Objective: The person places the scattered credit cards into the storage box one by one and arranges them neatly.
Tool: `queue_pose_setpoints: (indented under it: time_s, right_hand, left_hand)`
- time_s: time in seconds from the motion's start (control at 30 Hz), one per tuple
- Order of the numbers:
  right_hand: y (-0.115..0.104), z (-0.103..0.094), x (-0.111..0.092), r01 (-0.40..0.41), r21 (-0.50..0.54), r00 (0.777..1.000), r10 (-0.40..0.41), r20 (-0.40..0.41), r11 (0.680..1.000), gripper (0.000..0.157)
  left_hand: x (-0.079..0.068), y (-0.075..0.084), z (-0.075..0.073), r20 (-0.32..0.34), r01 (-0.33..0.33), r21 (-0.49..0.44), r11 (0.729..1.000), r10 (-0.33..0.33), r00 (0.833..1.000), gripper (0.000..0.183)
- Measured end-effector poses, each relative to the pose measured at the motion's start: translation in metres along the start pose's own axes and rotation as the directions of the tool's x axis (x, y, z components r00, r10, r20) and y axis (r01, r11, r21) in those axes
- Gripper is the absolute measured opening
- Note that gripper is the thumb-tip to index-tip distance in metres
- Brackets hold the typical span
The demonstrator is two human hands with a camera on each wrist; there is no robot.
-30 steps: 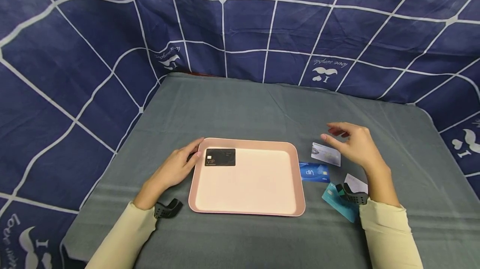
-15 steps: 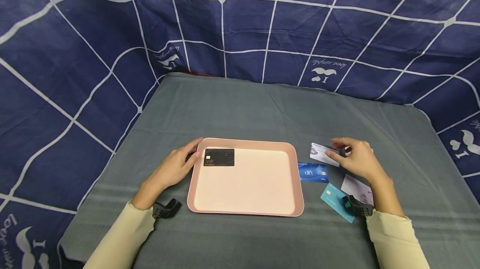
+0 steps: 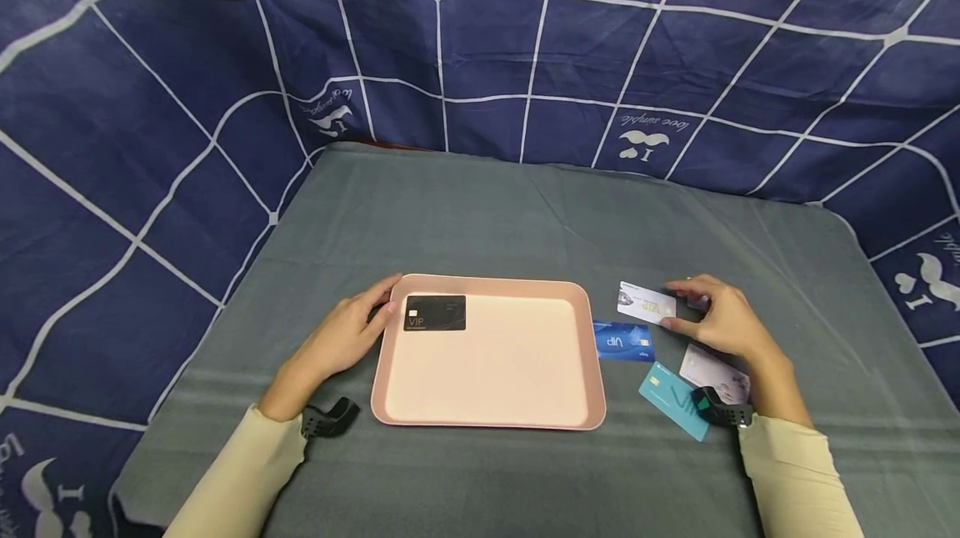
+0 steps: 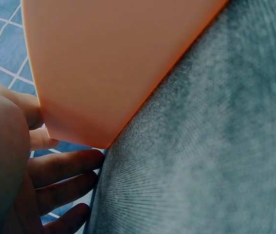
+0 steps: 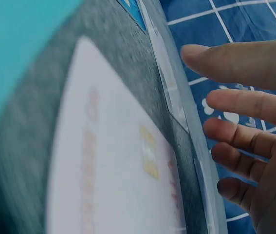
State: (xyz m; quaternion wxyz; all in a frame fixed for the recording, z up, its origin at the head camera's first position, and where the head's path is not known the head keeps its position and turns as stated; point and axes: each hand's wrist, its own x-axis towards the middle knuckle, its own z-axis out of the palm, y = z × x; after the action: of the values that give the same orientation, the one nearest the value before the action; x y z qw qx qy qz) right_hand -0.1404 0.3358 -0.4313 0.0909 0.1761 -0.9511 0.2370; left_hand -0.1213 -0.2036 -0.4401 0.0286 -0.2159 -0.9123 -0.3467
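A pink tray (image 3: 390, 354) lies on the grey cloth with a black VIP card (image 3: 435, 313) in its upper left. My left hand (image 3: 345, 329) holds the tray's far left corner. In the left wrist view its thumb rests over the tray's rim and the other fingers spread past the corner. My right hand (image 3: 716, 317) hovers by the right end of a white VIP card (image 3: 642, 303), thumb and index finger apart at its edges. Another card (image 3: 699, 302) shows partly beneath that hand. The right wrist view shows its fingers (image 5: 240, 131) spread and relaxed.
Right of the tray lie a blue VIP card (image 3: 622, 341), a teal card (image 3: 667, 396) and a pale pinkish card (image 3: 708, 371), partly under the right wrist strap (image 3: 720, 407). A navy cloth (image 3: 487, 46) with white lines hangs behind the table (image 3: 480, 213).
My right hand has come down and nearer to me, onto the white card's right end. More of the pinkish card shows now. The left hand stays at the tray.
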Motion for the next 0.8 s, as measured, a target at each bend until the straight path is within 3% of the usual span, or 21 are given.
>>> queue_pose_setpoints:
  time_s: [0.43,0.8]
  right_hand:
    - [0.0051,-0.0017,-0.0038,-0.119,-0.007,0.991,0.119,0.068,0.993,0.058]
    - [0.0054,0.0006,-0.0037,-0.08,-0.021,0.994,0.082,0.076,0.997,0.057]
  left_hand:
    - [-0.0001,-0.001,0.0002,0.006,-0.007,0.007,1.0,0.007,1.0,0.045]
    - [-0.0003,-0.0003,-0.0008,0.004,-0.009,0.019,1.0,0.009,1.0,0.045]
